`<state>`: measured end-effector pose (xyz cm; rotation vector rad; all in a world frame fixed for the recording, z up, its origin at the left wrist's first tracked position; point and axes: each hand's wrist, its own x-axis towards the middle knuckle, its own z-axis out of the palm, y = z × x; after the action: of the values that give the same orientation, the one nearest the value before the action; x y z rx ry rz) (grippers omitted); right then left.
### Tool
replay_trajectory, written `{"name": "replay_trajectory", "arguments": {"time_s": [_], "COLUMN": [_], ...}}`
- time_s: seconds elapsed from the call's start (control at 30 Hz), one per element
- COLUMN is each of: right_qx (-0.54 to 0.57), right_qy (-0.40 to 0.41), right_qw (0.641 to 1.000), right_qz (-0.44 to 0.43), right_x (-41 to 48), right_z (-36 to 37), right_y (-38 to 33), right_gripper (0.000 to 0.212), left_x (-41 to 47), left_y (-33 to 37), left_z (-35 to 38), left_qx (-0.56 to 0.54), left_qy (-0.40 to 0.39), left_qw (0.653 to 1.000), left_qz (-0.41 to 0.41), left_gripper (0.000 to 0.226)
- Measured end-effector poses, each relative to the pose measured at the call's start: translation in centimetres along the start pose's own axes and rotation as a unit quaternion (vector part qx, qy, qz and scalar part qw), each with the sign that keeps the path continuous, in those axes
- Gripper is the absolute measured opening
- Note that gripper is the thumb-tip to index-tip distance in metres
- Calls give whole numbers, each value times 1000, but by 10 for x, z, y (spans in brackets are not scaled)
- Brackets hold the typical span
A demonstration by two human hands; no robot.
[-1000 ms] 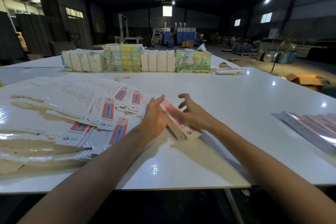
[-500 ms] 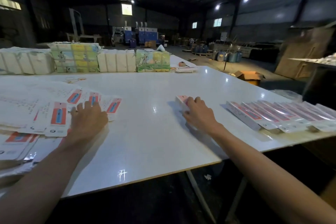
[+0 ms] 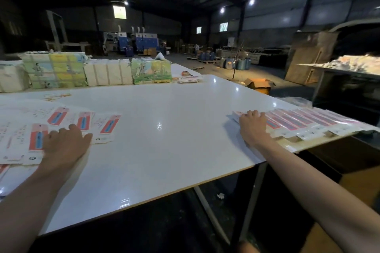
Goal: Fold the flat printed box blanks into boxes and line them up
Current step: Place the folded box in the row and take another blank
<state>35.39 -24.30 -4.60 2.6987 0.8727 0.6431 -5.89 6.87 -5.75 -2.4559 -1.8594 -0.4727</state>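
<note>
Flat printed box blanks [image 3: 55,125], white with red and blue panels, lie fanned out on the left of the white table [image 3: 168,129]. My left hand [image 3: 65,146] rests palm down on their near right edge. At the table's right edge stands a row of folded boxes [image 3: 312,123], long and narrow, side by side. My right hand [image 3: 254,127] lies on the leftmost folded box [image 3: 236,115], fingers bent over its far side, pressing it against the row.
Bundled stacks of printed sheets [image 3: 86,73] line the table's far edge, with a small pile of blanks [image 3: 189,79] beside them. Rubber bands [image 3: 55,96] lie at far left. An orange carton [image 3: 260,86] sits on the floor beyond the table.
My right hand has carried the folded box to the right and set it against the row. My left hand moved left onto the flat blanks. The view swung right.
</note>
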Motion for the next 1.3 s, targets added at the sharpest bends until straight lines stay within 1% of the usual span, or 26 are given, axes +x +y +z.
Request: {"name": "replay_trajectory", "arguments": {"time_s": [0.07,0.13,0.23,0.27,0.33,0.4,0.47,0.57,0.63,0.7,0.8,0.87,0.9,0.93,1.0,1.03,1.1,1.13,1.17,1.23,1.27,1.3], "right_qx": [7,34,91,116,165,204,248,302,330,351,380,393,405,427,493,534,619,651,677,721,739,748], "right_qy": [7,27,78,92,123,155,170,161,145,132,87,63,60,56,31,14,-13,-24,-35,-70,-89,-97], "right_qw": [1000,999,992,988,975,958,936,909,894,886,879,875,870,861,831,809,751,725,701,655,634,621], "right_qz": [19,18,-24,-42,-83,-132,-180,-239,-266,-273,-273,-277,-275,-270,-255,-246,-230,-225,-223,-213,-208,-212], "right_x": [1,1,1,2,4,4,2,-2,-5,-9,-12,-8,-7,-7,-9,-10,-12,-12,-13,-15,-16,-15], "right_z": [2,0,-17,-26,-46,-64,-78,-96,-101,-96,-78,-73,-72,-71,-73,-74,-79,-82,-85,-88,-88,-87], "right_y": [4,1,-29,-45,-80,-117,-151,-196,-220,-237,-250,-250,-249,-248,-246,-246,-245,-245,-245,-245,-245,-245], "right_gripper": [37,39,40,37,28,24,24,21,20,20,18,19,21,24,30,31,35,39,45,50,47,41], "left_x": [2,3,0,-3,-8,-11,-13,-15,-15,-13,-7,-4,-2,0,0,0,-5,-8,-14,-24,-28,-32], "left_y": [-1,1,10,14,21,27,32,37,36,36,38,38,36,35,33,33,39,43,49,59,62,65], "left_z": [1,2,2,2,2,0,-1,-3,-1,1,1,-3,-4,-4,-5,-7,-12,-15,-19,-23,-22,-21], "left_qx": [-2,-24,-49,-47,-55,-53,-47,-102,-104,-127,-135,-131,-138,-155,-217,-265,-365,-405,-445,-512,-532,-553], "left_qy": [5,13,-4,-18,-41,-27,-5,-26,-47,-56,-68,-80,-91,-105,-130,-139,-162,-181,-208,-263,-281,-296], "left_qw": [1000,1000,994,991,986,985,985,984,983,981,982,985,984,980,965,953,915,895,869,816,797,778], "left_qz": [-6,4,95,123,153,161,167,146,144,137,109,76,66,63,62,58,53,53,52,47,48,46], "left_gripper": [58,64,64,60,48,40,35,32,33,40,75,91,91,86,65,51,22,14,11,18,21,23]}}
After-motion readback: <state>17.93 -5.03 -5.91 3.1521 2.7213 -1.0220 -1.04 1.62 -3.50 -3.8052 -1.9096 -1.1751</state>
